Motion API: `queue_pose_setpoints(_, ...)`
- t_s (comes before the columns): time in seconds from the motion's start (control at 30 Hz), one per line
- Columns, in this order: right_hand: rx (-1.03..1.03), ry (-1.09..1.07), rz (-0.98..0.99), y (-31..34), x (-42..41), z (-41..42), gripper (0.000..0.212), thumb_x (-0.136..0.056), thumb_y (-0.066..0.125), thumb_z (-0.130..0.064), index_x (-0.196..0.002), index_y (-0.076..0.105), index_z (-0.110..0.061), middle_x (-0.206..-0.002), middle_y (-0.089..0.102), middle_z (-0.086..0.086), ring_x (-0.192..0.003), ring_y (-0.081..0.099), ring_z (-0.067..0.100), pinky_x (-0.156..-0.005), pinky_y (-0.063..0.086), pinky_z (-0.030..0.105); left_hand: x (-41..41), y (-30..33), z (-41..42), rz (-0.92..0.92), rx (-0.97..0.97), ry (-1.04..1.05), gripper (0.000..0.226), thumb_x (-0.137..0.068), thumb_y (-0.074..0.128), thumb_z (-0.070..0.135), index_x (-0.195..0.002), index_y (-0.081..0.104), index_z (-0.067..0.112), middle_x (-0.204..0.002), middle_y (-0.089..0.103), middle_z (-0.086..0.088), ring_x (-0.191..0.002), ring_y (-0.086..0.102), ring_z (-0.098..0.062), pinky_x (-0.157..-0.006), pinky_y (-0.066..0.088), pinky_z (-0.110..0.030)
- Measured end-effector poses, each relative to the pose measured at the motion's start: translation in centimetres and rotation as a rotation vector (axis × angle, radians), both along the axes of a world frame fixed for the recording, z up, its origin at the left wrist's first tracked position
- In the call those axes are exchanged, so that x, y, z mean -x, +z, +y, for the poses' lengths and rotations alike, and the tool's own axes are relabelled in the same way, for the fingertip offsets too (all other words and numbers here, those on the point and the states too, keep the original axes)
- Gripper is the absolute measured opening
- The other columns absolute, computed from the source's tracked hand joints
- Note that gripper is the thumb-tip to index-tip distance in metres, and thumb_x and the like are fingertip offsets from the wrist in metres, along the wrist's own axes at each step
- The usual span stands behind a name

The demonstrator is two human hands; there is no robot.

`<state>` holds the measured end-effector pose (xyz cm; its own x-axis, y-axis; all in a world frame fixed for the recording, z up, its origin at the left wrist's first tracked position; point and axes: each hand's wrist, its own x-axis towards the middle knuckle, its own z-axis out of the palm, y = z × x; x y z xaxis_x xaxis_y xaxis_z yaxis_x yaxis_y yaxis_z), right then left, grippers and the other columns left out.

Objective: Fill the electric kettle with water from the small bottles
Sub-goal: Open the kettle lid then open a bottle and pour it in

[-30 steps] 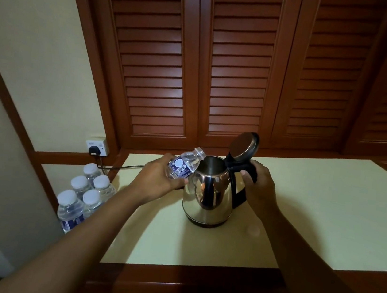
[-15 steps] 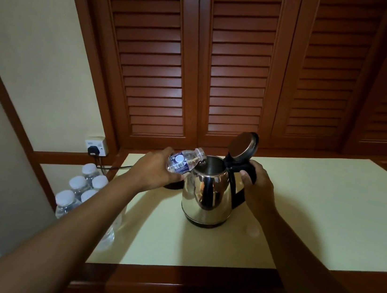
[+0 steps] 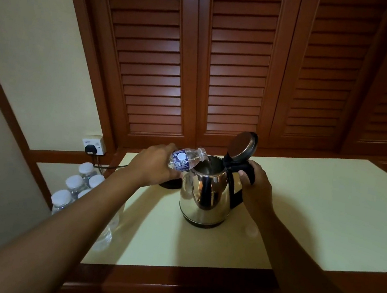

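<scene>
A shiny steel electric kettle [image 3: 205,197] stands on the pale tabletop [image 3: 314,211], its lid [image 3: 241,145] hinged up. My left hand [image 3: 155,163] grips a small clear water bottle [image 3: 186,159], tipped nearly flat with its uncapped mouth over the kettle's opening. My right hand [image 3: 253,186] is wrapped around the kettle's black handle [image 3: 241,169]. A cluster of several capped small bottles [image 3: 76,185] stands at the left, partly hidden behind my left forearm.
The kettle's black base [image 3: 170,184] sits behind my left hand, its cord running to a plugged wall socket [image 3: 94,145]. Louvred wooden doors [image 3: 223,64] rise behind the table. A wooden edge [image 3: 182,282] borders the tabletop's front.
The bottle has risen and tipped further, its mouth now over the kettle's opening. My left forearm covers more of the bottle cluster. My right hand stays on the handle.
</scene>
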<state>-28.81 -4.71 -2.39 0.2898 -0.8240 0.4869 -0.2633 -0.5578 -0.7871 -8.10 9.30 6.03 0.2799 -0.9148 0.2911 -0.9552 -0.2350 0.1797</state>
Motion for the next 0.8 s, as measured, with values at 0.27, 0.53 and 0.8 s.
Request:
queue_pose_setpoints(0.27, 0.007, 0.000, -0.008, 0.09, 0.05, 0.15, 0.024, -0.095, 0.049, -0.019, -0.117, 0.053, -0.010, -0.099, 0.055, -0.005, -0.091, 0.051, 0.010, -0.068, 0.031, 0.007, -0.23, 0.49, -0.29, -0.096, -0.031, 0.011, 0.056, -0.075, 0.070, 0.048, -0.118, 0.049, 0.020, -0.109, 0.062, -0.005, -0.095, 0.057, -0.025, -0.074, 0.048, -0.037)
queue_pose_setpoints(0.53, -0.008, -0.016, 0.018, -0.31, -0.09, -0.20, 0.034, -0.095, 0.048, -0.023, -0.126, 0.049, -0.009, -0.118, 0.060, 0.008, -0.099, 0.048, 0.010, -0.072, 0.030, 0.005, -0.18, 0.98, -0.19, -0.180, -0.064, 0.030, 0.057, -0.077, 0.068, 0.051, -0.121, 0.048, 0.020, -0.109, 0.062, -0.005, -0.095, 0.057, -0.024, -0.068, 0.040, -0.032)
queue_pose_setpoints(0.8, -0.012, -0.029, 0.018, -0.08, -0.14, 0.09, 0.031, -0.095, 0.048, -0.018, -0.124, 0.051, -0.008, -0.116, 0.061, 0.009, -0.097, 0.048, 0.008, -0.070, 0.028, 0.002, -0.31, 1.01, -0.37, -0.279, -0.068, 0.060, 0.061, -0.077, 0.065, 0.054, -0.124, 0.045, 0.022, -0.114, 0.061, -0.004, -0.103, 0.055, -0.026, -0.077, 0.037, -0.035)
